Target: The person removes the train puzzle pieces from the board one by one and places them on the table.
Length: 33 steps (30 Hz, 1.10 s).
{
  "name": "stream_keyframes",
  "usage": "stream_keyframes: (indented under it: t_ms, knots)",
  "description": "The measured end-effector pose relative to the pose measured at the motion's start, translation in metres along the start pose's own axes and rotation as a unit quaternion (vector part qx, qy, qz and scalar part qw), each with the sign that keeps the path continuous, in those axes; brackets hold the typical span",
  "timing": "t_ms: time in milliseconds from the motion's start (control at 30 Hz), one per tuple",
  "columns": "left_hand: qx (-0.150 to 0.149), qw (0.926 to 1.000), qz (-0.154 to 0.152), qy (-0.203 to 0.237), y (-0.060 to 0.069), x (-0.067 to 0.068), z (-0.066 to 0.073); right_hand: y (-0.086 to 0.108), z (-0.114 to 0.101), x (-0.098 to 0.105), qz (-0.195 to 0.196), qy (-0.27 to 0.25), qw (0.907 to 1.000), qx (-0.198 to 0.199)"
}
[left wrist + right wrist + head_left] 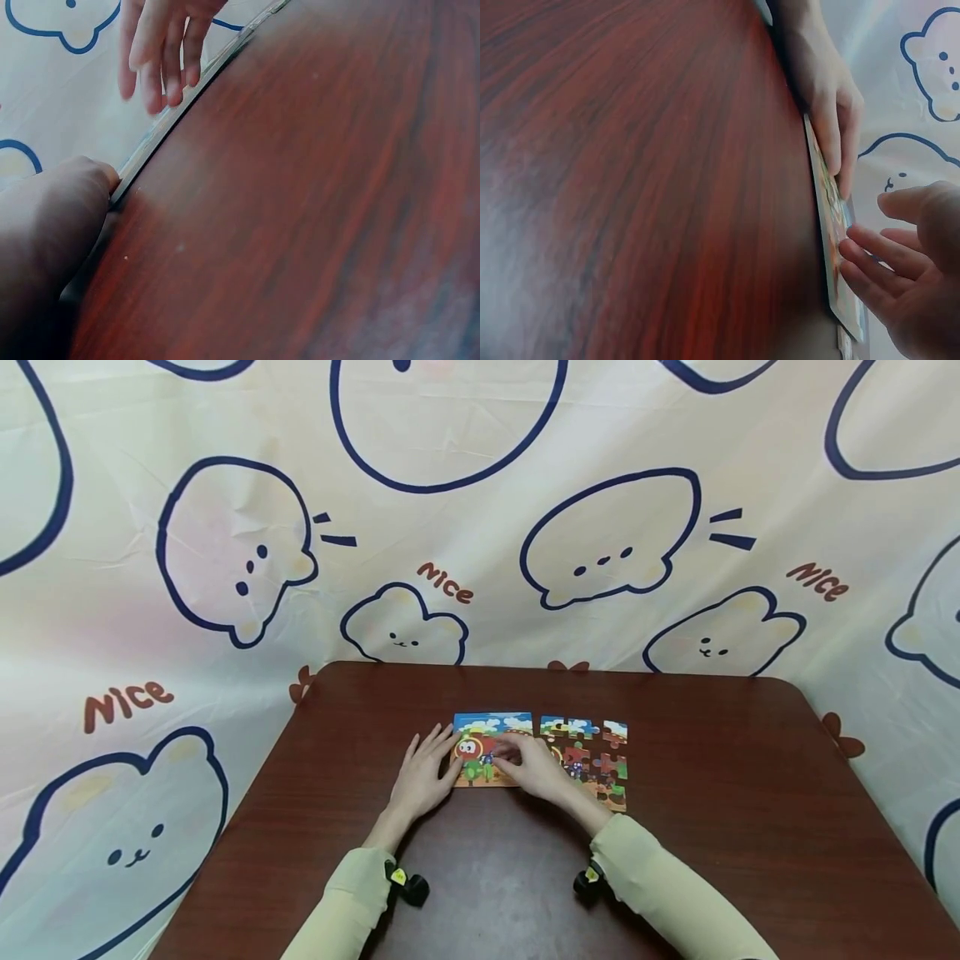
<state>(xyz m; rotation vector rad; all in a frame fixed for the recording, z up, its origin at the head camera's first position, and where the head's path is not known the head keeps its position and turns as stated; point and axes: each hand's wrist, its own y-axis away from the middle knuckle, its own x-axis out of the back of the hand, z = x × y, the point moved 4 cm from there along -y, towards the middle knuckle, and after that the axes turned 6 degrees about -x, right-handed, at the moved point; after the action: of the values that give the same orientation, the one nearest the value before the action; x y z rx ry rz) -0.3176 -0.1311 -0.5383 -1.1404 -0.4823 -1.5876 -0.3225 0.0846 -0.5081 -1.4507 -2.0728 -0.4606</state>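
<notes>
A colourful jigsaw board (pixel 491 723) lies on the table, with blue sky along its top and a red round figure below. At its left edge my left hand (pixel 422 778) rests with fingers extended, thumb by the lower left side. Over the board's right half hovers my right hand (pixel 542 770), covering part of the picture. In the right wrist view, its fingers (pixel 889 262) are relaxed, thumb apart from them, and no piece shows between them. Several jigsaw pieces (pixel 615 766) lie to the right of the board, partly hidden behind the right hand and forearm.
The dark reddish-brown table (pixel 712 827) reaches from the person to a cloth backdrop (pixel 480 527) with cartoon outlines. Black wrist devices (pixel 414 890) hang under both sleeves, low over the table.
</notes>
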Motion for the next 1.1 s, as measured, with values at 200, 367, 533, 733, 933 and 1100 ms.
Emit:
stream_keyframes:
  t_ms: [200, 367, 533, 733, 933, 1100]
  knots:
    - [-0.002, 1.0000, 0.001, -0.001, 0.000, 0.000, 0.000, -0.004, -0.001, -0.008, -0.007, -0.004, 1.0000, -0.001]
    - [0.001, 1.0000, -0.004, -0.005, -0.001, 0.000, 0.000, -0.008, 0.001, -0.011, -0.011, -0.030, 0.9995, 0.007]
    - [-0.001, 1.0000, -0.004, -0.004, -0.001, 0.000, 0.000, -0.010, 0.008, -0.010, -0.037, -0.116, 0.9923, -0.025]
    - [0.000, 1.0000, -0.002, -0.003, -0.001, 0.000, 0.000, -0.014, 0.008, -0.013, -0.061, -0.131, 0.9887, -0.041]
    - [-0.003, 1.0000, -0.006, -0.006, 0.000, -0.002, -0.002, -0.013, 0.007, -0.023, -0.052, -0.063, 0.9962, -0.030]
    - [-0.001, 0.9999, -0.009, -0.005, -0.002, -0.004, -0.003, -0.014, 0.007, -0.027, -0.026, -0.019, 0.9994, -0.011]
